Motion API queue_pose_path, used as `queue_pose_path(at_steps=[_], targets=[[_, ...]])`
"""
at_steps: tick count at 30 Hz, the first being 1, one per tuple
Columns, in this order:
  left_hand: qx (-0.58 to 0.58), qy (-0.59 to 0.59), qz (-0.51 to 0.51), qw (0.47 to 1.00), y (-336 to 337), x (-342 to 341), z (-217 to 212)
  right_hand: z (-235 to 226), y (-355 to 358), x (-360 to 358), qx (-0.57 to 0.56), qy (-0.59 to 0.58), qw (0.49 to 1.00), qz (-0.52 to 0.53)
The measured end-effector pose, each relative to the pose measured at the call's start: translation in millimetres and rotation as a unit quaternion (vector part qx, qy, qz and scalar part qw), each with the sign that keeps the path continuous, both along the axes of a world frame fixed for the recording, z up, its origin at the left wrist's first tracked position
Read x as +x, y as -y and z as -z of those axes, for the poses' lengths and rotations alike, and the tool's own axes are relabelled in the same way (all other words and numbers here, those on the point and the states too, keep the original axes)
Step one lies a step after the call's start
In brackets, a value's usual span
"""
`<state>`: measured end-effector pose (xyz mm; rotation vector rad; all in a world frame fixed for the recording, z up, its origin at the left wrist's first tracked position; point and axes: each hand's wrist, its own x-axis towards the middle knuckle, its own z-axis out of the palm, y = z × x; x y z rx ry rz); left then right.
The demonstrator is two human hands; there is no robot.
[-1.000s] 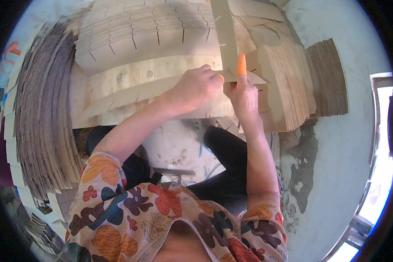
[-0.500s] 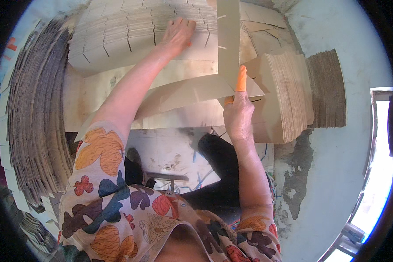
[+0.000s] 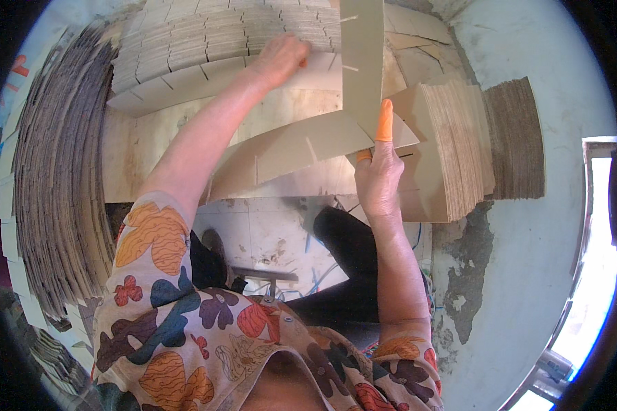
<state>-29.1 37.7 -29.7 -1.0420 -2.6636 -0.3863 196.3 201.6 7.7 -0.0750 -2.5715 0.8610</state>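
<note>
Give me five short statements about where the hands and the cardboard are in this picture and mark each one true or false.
1. The left hand rests on the stack of slotted cardboard strips at the far side. True.
2. The right hand wears an orange finger cot on one finger. True.
3. The right hand lies flat on the floor. False: it is raised against the crossed cardboard strips, and holds them.
4. A pile of cardboard pieces stands to the right of the right hand. True.
5. Both hands hold the same strip. False: the left hand is apart, on the far stack.
</note>
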Motion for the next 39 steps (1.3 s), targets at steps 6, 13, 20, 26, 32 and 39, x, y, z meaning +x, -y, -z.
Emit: queue_pose_path(at_steps=[6, 13, 20, 26, 32, 39], targets=[[0.093, -0.13, 0.033, 0.987, 4, -6, 9, -1, 0, 0, 0.01, 0.008, 1.0, 0.017], [0.062, -0.14, 0.103, 0.983, 7, 6, -3, 0, -4, 1, 0.03, -0.03, 0.999, 0.002], [0.101, -0.153, 0.144, 0.972, 2, 32, -14, 4, -6, -1, 0.043, -0.004, 0.999, -0.008], [0.198, -0.095, 0.199, 0.955, -3, 68, -34, 16, -12, -1, 0.09, 0.077, 0.993, -0.017], [0.296, 0.305, 0.098, 0.9, 9, 82, -67, 17, -8, 8, 0.053, 0.069, 0.996, 0.005], [-0.033, 0.021, -0.038, 0.998, -4, 10, -44, 20, -3, 20, 0.06, 0.076, 0.995, 0.007]])
